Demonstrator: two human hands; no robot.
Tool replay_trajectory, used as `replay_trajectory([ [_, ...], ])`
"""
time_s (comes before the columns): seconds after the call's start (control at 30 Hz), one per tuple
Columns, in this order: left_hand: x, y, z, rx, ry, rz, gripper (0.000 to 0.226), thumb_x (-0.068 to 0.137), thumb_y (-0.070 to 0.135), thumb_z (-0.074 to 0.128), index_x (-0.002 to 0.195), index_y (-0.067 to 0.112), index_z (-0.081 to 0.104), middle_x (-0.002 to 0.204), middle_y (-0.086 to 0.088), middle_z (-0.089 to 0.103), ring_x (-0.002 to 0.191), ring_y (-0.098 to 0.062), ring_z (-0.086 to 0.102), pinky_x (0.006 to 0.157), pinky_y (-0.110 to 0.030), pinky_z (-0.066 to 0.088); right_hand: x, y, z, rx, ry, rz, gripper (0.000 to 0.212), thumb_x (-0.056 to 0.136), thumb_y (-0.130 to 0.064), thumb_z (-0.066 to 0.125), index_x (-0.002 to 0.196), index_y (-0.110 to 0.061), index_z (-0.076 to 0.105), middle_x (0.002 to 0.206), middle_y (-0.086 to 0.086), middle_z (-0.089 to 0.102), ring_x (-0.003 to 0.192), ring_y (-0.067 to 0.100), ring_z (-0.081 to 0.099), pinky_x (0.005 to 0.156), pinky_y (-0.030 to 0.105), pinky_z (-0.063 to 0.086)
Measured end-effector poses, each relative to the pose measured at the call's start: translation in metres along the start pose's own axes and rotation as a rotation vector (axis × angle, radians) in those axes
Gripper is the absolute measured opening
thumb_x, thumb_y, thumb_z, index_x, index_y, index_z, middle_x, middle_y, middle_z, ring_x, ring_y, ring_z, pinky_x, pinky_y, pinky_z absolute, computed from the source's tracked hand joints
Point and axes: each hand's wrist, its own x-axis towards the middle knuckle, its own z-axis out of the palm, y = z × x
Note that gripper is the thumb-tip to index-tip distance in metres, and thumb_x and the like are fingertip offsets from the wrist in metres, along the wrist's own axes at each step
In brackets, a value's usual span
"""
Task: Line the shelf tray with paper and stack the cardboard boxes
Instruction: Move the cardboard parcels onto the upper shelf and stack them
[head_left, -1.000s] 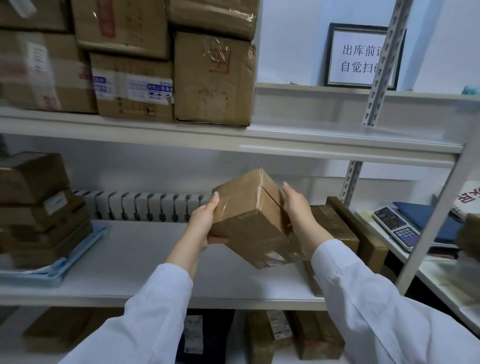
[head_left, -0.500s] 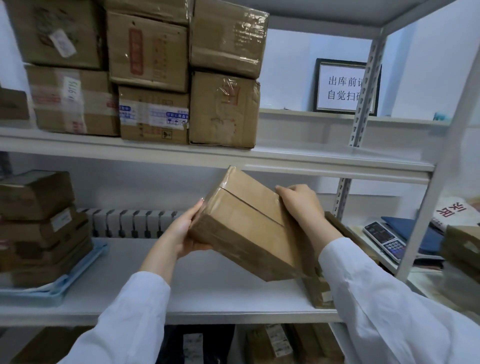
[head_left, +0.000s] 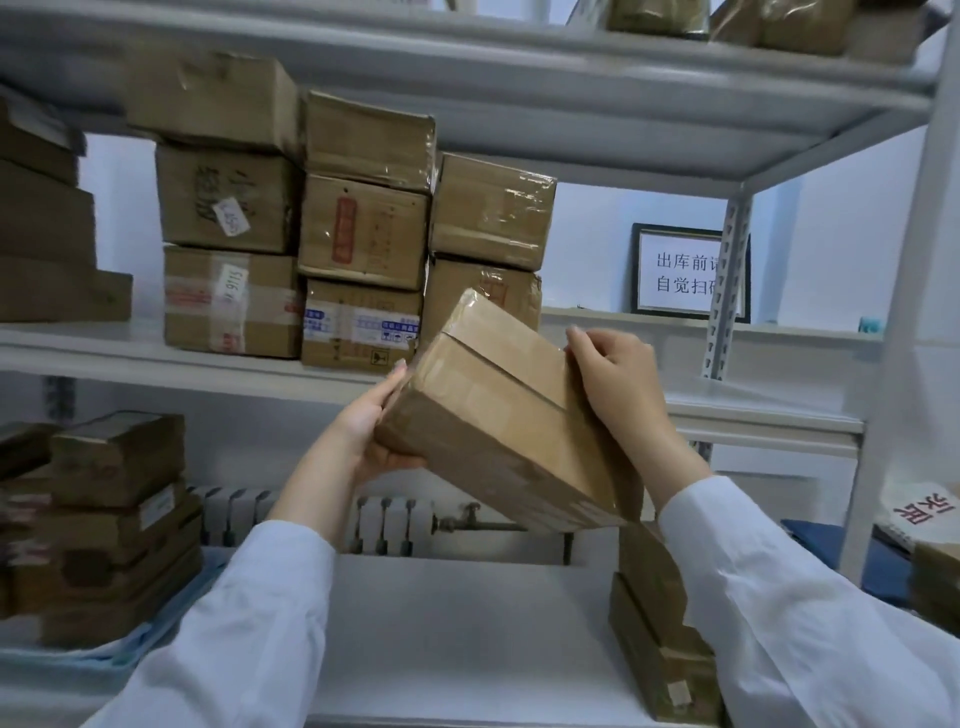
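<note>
Both hands hold a taped cardboard box (head_left: 498, 415) tilted in the air, level with the edge of the upper shelf (head_left: 753, 410). My left hand (head_left: 376, 426) cups its lower left end with the thumb beneath. My right hand (head_left: 618, 384) grips its upper right edge, fingers curled over the top. Behind it, a stack of cardboard boxes (head_left: 358, 234) fills the upper shelf. A light blue tray (head_left: 78, 660) on the lower shelf at left carries several brown boxes (head_left: 104, 525).
Several flat boxes (head_left: 654, 623) lean on edge at the right of the lower shelf (head_left: 441, 623). A framed sign (head_left: 680, 273) stands behind the perforated upright (head_left: 727, 291). More boxes sit at far left (head_left: 47, 234) and on the top shelf (head_left: 727, 18).
Both hands have raised the box from the lower shelf level up to the upper shelf's edge and tilted it flatter. The view has swung upward, showing the top shelf.
</note>
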Motion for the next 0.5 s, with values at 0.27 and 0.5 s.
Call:
replay_trajectory([
  [0.27,-0.009,0.050,0.026,-0.060,-0.069,0.163,0.032,0.096,0.048,0.038,0.081,0.032,0.063,0.074,0.003,0.073,0.085,-0.024,0.063,0.076,-0.047,0.052,0.036,-0.036,-0.040,-0.100,0.229,-0.130,0.042,0.096,-0.034,0.043,0.077,-0.005,0.066,0.076,0.011,0.067,0.076,0.029,0.059,0.070,0.041,0.049],
  [0.5,-0.016,0.093,0.065,-0.112,-0.165,0.254,0.035,0.091,0.057,0.039,0.099,0.030,0.059,0.096,-0.001,0.064,0.089,-0.023,0.058,0.067,-0.042,0.051,0.063,-0.053,-0.081,-0.116,0.493,-0.223,0.039,0.096,-0.037,0.042,0.085,-0.008,0.066,0.083,0.006,0.068,0.078,0.026,0.060,0.069,0.035,0.048],
])
